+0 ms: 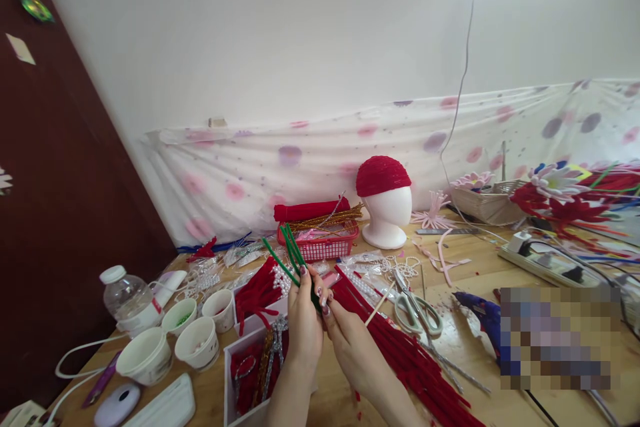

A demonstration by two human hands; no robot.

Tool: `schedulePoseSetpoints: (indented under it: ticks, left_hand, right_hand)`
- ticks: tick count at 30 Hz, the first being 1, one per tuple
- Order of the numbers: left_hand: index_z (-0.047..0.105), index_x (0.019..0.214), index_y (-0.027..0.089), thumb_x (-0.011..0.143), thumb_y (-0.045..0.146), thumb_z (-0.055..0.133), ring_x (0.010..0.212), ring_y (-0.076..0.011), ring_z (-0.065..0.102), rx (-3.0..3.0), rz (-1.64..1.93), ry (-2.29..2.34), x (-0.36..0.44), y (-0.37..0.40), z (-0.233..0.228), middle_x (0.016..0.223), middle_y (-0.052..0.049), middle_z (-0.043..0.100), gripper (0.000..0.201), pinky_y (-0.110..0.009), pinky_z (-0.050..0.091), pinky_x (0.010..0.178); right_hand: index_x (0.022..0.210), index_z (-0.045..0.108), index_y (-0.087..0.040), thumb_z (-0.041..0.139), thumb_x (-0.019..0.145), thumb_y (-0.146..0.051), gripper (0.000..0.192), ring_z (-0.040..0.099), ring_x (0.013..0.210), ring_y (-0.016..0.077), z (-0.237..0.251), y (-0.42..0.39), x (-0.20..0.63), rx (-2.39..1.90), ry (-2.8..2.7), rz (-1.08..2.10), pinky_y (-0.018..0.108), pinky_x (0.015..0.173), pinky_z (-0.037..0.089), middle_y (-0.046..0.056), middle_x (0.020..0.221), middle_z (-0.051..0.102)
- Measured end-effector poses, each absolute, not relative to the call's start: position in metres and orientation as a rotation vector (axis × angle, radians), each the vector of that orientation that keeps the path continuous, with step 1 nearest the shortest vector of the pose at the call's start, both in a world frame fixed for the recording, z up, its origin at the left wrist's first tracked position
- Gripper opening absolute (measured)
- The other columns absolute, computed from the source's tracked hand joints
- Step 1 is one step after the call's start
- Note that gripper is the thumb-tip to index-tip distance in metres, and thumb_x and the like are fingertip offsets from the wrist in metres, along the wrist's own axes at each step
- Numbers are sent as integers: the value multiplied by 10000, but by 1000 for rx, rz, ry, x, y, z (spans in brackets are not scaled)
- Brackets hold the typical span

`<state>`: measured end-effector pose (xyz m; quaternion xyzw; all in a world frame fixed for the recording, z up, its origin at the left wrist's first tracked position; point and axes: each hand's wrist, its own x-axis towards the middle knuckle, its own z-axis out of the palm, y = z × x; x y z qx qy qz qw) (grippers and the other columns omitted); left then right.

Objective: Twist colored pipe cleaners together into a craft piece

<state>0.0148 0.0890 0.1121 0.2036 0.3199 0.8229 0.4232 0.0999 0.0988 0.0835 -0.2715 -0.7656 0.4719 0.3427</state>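
Several green pipe cleaners [291,248] stick up from between my hands, their lower ends hidden by the fingers. My left hand [304,310] is closed around them. My right hand [345,327] meets it with fingers pinched against the lower part of the bunch. Just right of the hands lies a long bundle of red pipe cleaners [400,360]. On the left, beside my left wrist, a white box [231,380] holds red, gold and silver pipe cleaners. Behind the hands stands a red basket [327,248] with a red bundle and gold stems across it.
A white foam head [387,213] wears a red cap [383,177]. Scissors [417,313], a blue glue gun [480,310] and a power strip [550,263] lie to the right. Paper cups [145,357] and a plastic bottle [127,297] stand left, near a white phone-like object [165,407].
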Motion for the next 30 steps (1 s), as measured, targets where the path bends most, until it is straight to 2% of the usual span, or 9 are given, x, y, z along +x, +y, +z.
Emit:
schedulePoseSetpoints:
  ticks: [6, 9, 14, 21, 25, 30]
  left_hand:
    - [514, 757, 171, 639, 583, 821, 493, -47, 345, 508, 2062, 808, 17, 90, 111, 557, 80, 394, 527, -191, 306, 484]
    - [517, 760, 168, 632, 593, 822, 492, -47, 359, 509, 2064, 813, 16, 91, 110, 557, 77, 405, 538, -185, 294, 470]
    - [526, 757, 158, 631, 598, 825, 449, -26, 288, 517, 2073, 808, 14, 90, 112, 530, 97, 354, 546, -173, 284, 445]
    - [534, 776, 162, 560, 733, 782, 397, -11, 217, 450, 2079, 693, 7, 92, 131, 512, 112, 314, 658, -166, 242, 392]
    - [510, 747, 166, 476, 690, 847, 402, -6, 213, 452, 2147, 690, 0, 94, 140, 527, 112, 328, 679, -149, 217, 367]
    - [511, 744, 163, 511, 600, 883, 401, -1, 226, 484, 2200, 711, -10, 97, 144, 549, 107, 350, 620, -136, 212, 353]
  right_hand:
    - [1283, 593, -170, 315, 1009, -486, 502, 631, 947, 233, 85, 99, 102, -666, -1976, 1241, 326, 884, 465, 131, 1126, 687]
    - [1287, 594, -181, 314, 1008, -501, 509, 631, 929, 231, 84, 100, 102, -653, -1970, 1240, 321, 866, 470, 125, 1125, 688]
    - [1186, 638, -181, 331, 1005, -497, 476, 609, 870, 220, 82, 100, 101, -654, -2005, 1236, 287, 780, 456, 94, 983, 694]
    - [989, 614, -171, 312, 1004, -434, 400, 524, 730, 179, 85, 100, 100, -703, -2094, 1180, 264, 658, 368, 52, 818, 628]
    - [981, 562, -177, 294, 1003, -413, 358, 493, 711, 171, 83, 103, 98, -688, -2176, 1166, 275, 660, 344, 44, 814, 604]
    - [892, 497, -203, 273, 1010, -412, 328, 461, 692, 158, 86, 105, 98, -645, -2235, 1146, 276, 658, 330, 16, 779, 553]
